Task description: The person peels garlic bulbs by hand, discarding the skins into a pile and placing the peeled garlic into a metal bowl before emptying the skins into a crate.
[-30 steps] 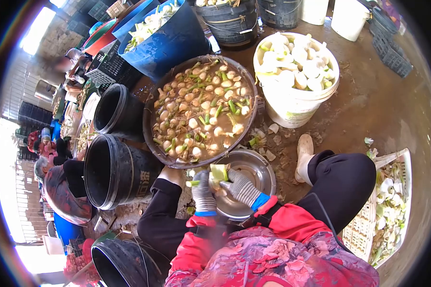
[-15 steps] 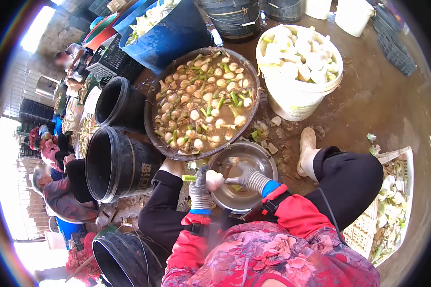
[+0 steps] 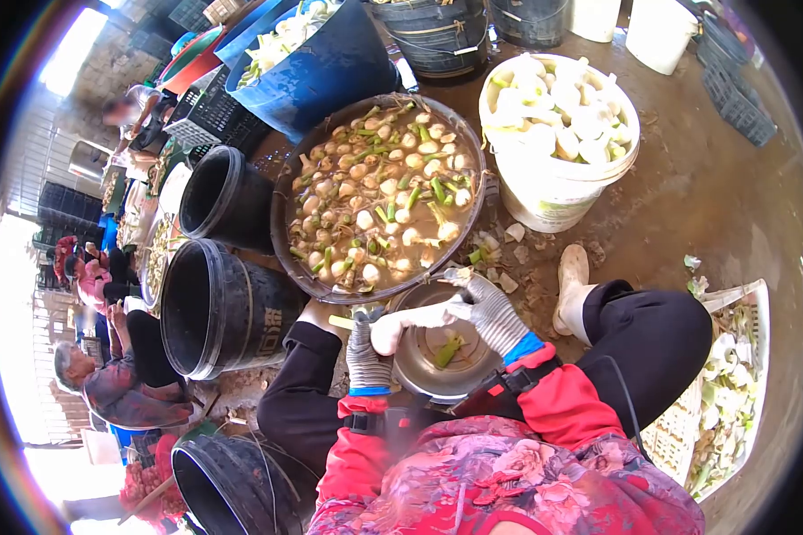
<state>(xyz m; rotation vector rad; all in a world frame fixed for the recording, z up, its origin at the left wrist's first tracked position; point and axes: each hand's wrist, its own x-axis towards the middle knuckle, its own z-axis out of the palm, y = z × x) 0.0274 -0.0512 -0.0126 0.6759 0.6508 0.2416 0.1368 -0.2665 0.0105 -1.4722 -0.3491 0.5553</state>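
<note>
Fingers (image 3: 363, 332) of left hand (image 3: 367, 354) closed round white bulb (image 3: 386, 333), held over steel bowl (image 3: 421, 362); right hand (image 3: 491, 312) pinching white strip (image 3: 426, 315) off it. Black bucket (image 3: 245, 323): interior dark. Wide basin (image 3: 279, 234): bulbs in murky water. Steel bowl: green scrap (image 3: 448, 350). White bucket (image 3: 553, 198): peeled bulbs.

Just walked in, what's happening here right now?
A seated person in knit gloves holds a white bulb over a metal bowl. The left hand has its grip around the bulb, and the right hand meets its far end. A green scrap lies in the bowl. Ahead stand a wide pan of bulbs in water and a full white bucket.
</note>
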